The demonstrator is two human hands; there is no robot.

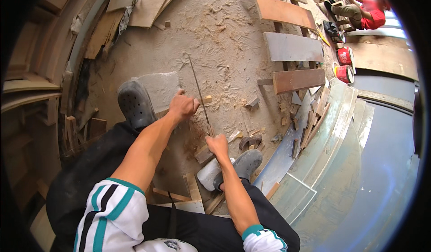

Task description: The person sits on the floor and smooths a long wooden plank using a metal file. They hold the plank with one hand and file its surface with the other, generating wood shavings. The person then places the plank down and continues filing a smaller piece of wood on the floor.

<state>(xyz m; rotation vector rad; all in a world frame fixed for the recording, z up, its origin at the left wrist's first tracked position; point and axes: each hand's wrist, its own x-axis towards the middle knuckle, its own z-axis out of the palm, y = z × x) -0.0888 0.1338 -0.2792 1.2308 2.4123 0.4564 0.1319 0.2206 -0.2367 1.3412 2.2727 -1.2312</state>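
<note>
My right hand (217, 145) is closed round the near end of a long, thin dark tool (197, 83), which looks like a saw seen edge-on. Its narrow length reaches away over the dusty floor and tilts slightly left. Just left of it, my left hand (183, 105) is curled closed, knuckles near the blade. What those fingers hold, if anything, is hidden. A small pale wood block (207, 99) lies right beside the blade. Below my right hand rests a wood offcut (204, 154), near a white roll-shaped bundle (209, 173) by my right shoe (247, 163).
Sawdust and shavings cover the floor (220, 36). A row of boards (294, 47) stands at the right, with red cans (344, 74) beyond. Large glossy sheets (332, 157) lie right. Wood panels (152, 3) lean far left. Another person in red (371, 16) sits far right.
</note>
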